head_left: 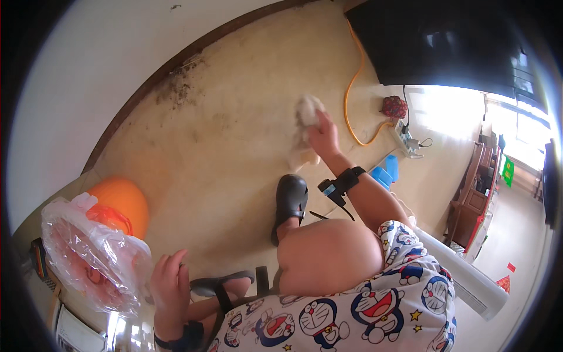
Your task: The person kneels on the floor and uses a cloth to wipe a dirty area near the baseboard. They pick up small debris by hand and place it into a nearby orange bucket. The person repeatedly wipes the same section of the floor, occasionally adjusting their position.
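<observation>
My right hand (pixel 324 138) reaches out low over the tan floor. It is closed on a crumpled whitish cloth (pixel 311 110), which is slightly blurred and pressed toward the floor. Just below that hand lies a pale yellowish piece (pixel 306 158) whose kind I cannot make out. My left hand (pixel 170 284) hangs near my left leg, fingers loosely bent and apart, with nothing visible in it. Beside it is a clear plastic bag (pixel 94 264) with red on it, against a round orange object (pixel 126 202).
Dark mould-like stains (pixel 182 88) mark the floor along the brown skirting (pixel 138 97). An orange cable (pixel 347 94) runs to a power strip (pixel 404 138). Blue containers (pixel 386 171) stand at right. A large black screen (pixel 440 44) fills the far right. My black clog (pixel 291 196) is mid-view.
</observation>
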Demonstrator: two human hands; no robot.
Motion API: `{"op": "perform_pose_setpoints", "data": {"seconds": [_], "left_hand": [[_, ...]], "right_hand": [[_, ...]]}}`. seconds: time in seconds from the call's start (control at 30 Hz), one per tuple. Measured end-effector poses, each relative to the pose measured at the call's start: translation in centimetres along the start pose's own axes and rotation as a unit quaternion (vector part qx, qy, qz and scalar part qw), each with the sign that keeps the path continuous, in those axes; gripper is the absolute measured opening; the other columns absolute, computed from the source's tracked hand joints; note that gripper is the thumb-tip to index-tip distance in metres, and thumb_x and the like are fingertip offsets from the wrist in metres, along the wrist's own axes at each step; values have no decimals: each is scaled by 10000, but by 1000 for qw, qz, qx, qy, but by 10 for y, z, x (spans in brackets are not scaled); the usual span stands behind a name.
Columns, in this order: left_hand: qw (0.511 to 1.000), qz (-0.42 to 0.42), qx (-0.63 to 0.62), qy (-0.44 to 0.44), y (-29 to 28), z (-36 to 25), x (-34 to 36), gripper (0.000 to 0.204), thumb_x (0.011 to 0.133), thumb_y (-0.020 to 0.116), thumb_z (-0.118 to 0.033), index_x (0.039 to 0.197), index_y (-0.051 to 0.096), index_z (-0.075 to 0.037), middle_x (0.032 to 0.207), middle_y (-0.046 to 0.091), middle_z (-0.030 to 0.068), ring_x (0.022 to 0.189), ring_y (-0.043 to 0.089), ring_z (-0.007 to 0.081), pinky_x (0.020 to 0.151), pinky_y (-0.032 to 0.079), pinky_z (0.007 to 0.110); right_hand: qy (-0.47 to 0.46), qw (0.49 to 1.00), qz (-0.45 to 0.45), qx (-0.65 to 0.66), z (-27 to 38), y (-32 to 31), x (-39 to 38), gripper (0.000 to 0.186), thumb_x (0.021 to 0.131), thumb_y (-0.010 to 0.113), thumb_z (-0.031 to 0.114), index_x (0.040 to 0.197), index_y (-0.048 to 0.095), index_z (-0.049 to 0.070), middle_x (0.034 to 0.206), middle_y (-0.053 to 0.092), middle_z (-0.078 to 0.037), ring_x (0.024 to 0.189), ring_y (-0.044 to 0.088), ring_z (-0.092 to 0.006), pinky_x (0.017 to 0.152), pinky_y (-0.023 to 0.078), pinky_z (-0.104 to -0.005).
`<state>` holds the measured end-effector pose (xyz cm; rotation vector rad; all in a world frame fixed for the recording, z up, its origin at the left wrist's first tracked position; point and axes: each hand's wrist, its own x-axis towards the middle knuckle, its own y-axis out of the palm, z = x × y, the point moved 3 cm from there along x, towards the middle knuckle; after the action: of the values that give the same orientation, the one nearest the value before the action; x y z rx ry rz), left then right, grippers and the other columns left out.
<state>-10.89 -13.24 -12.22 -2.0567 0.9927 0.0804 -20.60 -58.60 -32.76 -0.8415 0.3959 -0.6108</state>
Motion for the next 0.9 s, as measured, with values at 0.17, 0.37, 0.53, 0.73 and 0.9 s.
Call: {"op": "perform_pose_setpoints", "data": {"seconds": [0.17, 0.37, 0.53, 0.73, 0.9], "left_hand": [[1000, 8, 4, -2, 1, 3, 1, 263, 843, 565, -43, 1100, 615, -34, 858, 561, 165, 780, 564, 361, 672, 458, 426], [1000, 19, -2, -12, 2, 1, 5, 256, 846, 564, -47, 1097, 618, -37, 851, 558, 161, 775, 565, 354, 669, 458, 419], [1000, 7, 22, -17, -4, 3, 5, 248, 852, 565, -62, 1093, 623, -45, 846, 559, 155, 773, 567, 352, 666, 460, 418], [1000, 11, 11, -11, 2, 6, 5, 246, 855, 560, -73, 1091, 625, -47, 847, 561, 156, 772, 568, 350, 666, 459, 421], [1000, 6, 13, -13, 2, 4, 8, 245, 849, 563, -73, 1084, 626, -42, 846, 562, 159, 767, 566, 352, 660, 456, 420]], "right_hand": [[176, 982, -46, -55, -37, -7, 0, 470, 761, 540, 49, 1226, 554, -17, 1018, 640, -174, 893, 625, -317, 801, 510, -368], [71, 986, 101, 114, -4, -5, -17, 443, 753, 520, 38, 1181, 614, -27, 1126, 621, -255, 1067, 619, -336, 929, 479, -366], [59, 973, -217, -56, -81, -80, 2, 422, 807, 501, 40, 1214, 600, -14, 958, 706, -115, 861, 662, -204, 737, 523, -330], [323, 929, -82, 161, -131, -87, 2, 393, 822, 557, 34, 1211, 603, 0, 910, 681, -77, 755, 638, -176, 674, 516, -316], [66, 980, 146, 118, -25, -10, -15, 432, 799, 545, 45, 1224, 575, -22, 854, 661, -65, 711, 589, -149, 664, 494, -306]]}}
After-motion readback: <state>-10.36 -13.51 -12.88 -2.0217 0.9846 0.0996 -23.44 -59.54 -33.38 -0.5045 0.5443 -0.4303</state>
